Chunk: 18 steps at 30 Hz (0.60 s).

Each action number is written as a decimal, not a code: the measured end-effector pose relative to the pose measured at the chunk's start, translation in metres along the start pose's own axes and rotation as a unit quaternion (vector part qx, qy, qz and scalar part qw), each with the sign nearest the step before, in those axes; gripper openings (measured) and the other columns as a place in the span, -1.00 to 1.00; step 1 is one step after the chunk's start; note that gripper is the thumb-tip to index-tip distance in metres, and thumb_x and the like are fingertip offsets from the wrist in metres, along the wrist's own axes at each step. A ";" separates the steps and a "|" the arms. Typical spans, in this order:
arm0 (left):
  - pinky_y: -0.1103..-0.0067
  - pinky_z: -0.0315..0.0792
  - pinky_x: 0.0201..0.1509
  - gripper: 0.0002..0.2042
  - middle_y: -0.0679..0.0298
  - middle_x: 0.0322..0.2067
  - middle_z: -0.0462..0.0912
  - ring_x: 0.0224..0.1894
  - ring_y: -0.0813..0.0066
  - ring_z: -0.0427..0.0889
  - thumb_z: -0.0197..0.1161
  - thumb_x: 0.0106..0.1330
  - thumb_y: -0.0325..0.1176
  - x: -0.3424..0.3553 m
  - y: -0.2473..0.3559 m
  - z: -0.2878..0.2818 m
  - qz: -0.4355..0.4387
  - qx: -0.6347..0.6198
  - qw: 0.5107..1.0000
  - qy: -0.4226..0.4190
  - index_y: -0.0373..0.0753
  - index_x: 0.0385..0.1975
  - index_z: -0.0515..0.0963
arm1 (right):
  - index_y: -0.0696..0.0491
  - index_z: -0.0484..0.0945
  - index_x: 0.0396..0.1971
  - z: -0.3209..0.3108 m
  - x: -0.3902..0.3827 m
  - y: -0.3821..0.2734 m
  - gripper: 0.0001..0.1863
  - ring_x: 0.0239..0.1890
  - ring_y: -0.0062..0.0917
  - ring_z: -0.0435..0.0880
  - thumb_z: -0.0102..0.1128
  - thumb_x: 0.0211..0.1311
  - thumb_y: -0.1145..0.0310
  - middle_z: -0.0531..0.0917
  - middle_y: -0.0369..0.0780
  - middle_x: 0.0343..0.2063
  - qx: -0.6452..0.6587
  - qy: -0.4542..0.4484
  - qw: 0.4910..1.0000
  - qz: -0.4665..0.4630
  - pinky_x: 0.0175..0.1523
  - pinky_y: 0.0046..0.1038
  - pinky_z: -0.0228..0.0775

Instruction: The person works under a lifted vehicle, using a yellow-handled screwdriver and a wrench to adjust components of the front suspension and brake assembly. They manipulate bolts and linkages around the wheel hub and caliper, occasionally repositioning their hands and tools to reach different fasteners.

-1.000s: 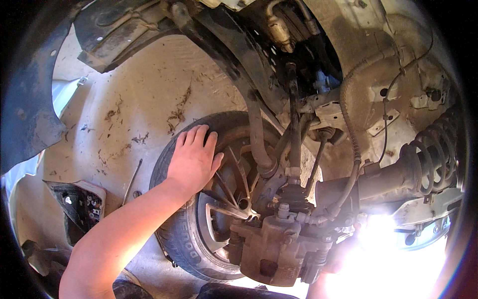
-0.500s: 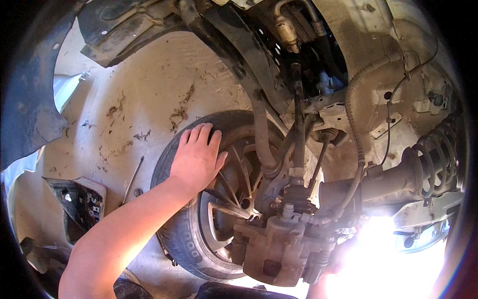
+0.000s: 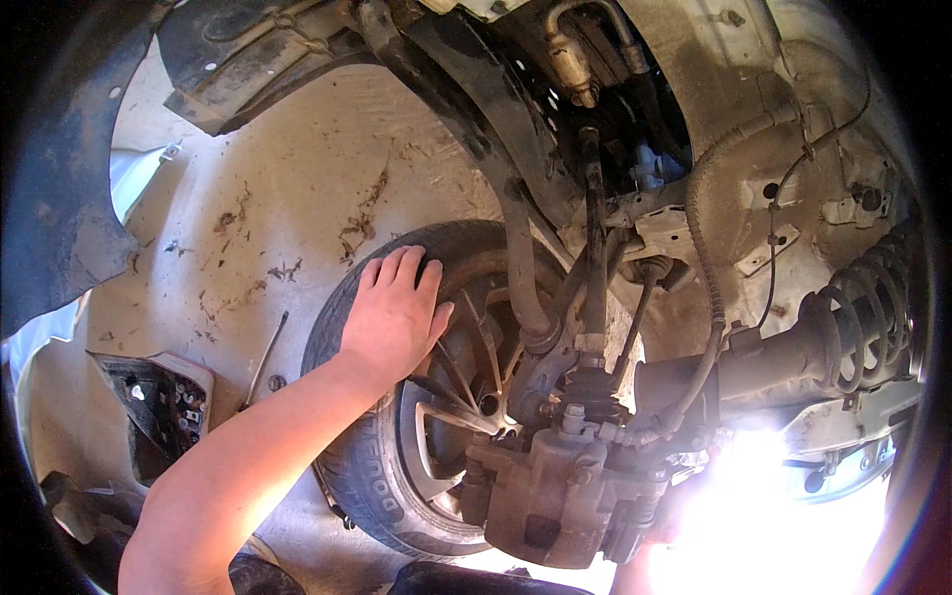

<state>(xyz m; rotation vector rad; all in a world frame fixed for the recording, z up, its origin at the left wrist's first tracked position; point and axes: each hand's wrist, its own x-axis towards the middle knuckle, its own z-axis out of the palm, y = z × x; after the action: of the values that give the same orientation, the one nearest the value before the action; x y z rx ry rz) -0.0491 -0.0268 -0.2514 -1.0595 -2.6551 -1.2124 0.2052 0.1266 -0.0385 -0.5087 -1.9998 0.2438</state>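
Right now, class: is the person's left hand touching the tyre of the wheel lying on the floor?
Touching. The head view shows the left hand lying flat, fingers spread across the tyre with no gap.

Stained concrete floor, harsh glare lower right

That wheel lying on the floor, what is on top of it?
A left hand lies flat on the wheel. The brake caliper hangs over its right side, hiding that part of the rim.

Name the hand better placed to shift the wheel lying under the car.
Left, probably. The left hand lies flat on the wheel, fingers spread over tyre and spokes. The right hand is lost in glare at the lower edge, below the brake caliper.
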 end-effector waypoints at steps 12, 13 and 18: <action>0.22 0.15 0.39 -0.53 0.00 0.16 0.39 0.27 0.06 0.30 0.16 0.34 -0.14 0.000 0.000 0.001 0.000 0.002 1.000 0.001 -0.33 0.13 0.42 | 0.02 -0.06 0.44 -0.002 -0.001 -0.003 -0.18 0.27 -0.25 0.31 -0.34 0.38 -0.25 0.15 -0.11 0.41 -0.042 0.005 0.996 0.078 0.27 -0.20 0.17; 0.23 0.15 0.39 -0.53 0.00 0.16 0.40 0.27 0.07 0.31 0.16 0.34 -0.14 -0.001 0.000 0.000 0.000 0.004 1.000 0.002 -0.33 0.13 0.42 | 0.02 -0.06 0.44 -0.001 0.000 -0.004 -0.17 0.28 -0.26 0.30 -0.34 0.37 -0.25 0.15 -0.12 0.41 -0.046 0.005 0.995 0.092 0.28 -0.20 0.17; 0.24 0.15 0.39 -0.53 -0.01 0.15 0.40 0.27 0.07 0.31 0.16 0.34 -0.14 0.000 -0.001 0.001 0.004 0.001 1.000 0.006 -0.33 0.13 0.42 | 0.02 -0.09 0.45 -0.019 0.000 0.018 -0.16 0.29 -0.27 0.30 -0.32 0.36 -0.25 0.15 -0.13 0.41 -0.092 -0.020 0.988 0.122 0.30 -0.18 0.16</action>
<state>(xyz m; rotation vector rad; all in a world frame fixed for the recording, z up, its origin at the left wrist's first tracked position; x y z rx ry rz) -0.0497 -0.0265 -0.2529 -1.0564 -2.6400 -1.2117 0.2262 0.1421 -0.0364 -0.8746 -2.0080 0.2200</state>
